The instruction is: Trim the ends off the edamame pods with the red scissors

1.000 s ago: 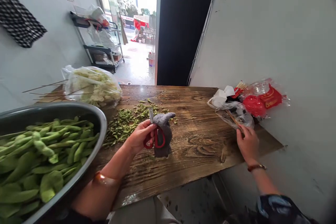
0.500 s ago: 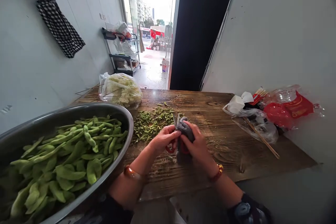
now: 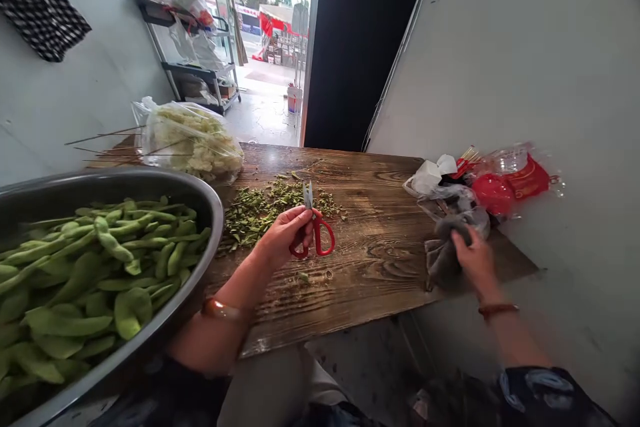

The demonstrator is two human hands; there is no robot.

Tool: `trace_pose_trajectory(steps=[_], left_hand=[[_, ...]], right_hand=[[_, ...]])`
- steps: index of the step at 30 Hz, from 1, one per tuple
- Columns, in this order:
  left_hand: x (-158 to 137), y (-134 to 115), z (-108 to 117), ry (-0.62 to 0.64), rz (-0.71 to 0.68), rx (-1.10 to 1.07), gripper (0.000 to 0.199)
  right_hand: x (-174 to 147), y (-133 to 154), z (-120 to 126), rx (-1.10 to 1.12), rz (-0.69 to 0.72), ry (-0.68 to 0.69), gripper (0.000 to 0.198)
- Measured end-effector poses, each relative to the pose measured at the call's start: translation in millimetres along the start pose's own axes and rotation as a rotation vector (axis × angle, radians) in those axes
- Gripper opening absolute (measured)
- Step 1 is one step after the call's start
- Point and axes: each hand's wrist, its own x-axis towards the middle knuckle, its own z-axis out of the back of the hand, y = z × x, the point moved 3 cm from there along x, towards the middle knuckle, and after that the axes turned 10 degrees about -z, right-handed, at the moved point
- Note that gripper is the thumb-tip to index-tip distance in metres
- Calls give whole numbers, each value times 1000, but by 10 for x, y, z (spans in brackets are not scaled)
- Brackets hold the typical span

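My left hand [image 3: 287, 232] is closed on a pair of scissors [image 3: 325, 237] with red handles, held above the wooden table with the blades pointing away from me. Over at the table's right side, my right hand [image 3: 474, 260] grips a dark grey cloth [image 3: 443, 255], which hangs bunched near the plastic bags. Beyond the scissors lies a spread of small green trimmings [image 3: 250, 210]. To the left of my left hand stands a large metal basin [image 3: 216, 213] heaped with green edamame pods [image 3: 75, 267].
A clear bag of pale vegetable pieces [image 3: 190, 140] sits at the table's back left, with thin sticks [image 3: 107, 140] beside it. Red and clear plastic packaging [image 3: 500, 190] lies at the right. Beyond the table are a shelf cart [image 3: 195, 70] and a doorway.
My right hand has carried the grey cloth away from the scissors to the table's right side. My left hand keeps the scissors. The view has shifted right and down.
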Motion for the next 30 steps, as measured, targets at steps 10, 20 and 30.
trace_pose_trajectory(steps=[10, 20, 30], left_hand=[[16, 62, 2, 28, 74, 48, 29], [-157, 68, -155, 463, 317, 197, 35], [-199, 188, -151, 609, 418, 166, 45]], right_hand=[[203, 136, -1106, -147, 239, 326, 58], [-349, 2193, -2285, 204, 540, 585, 46], [300, 1258, -1390, 226, 387, 451, 44]])
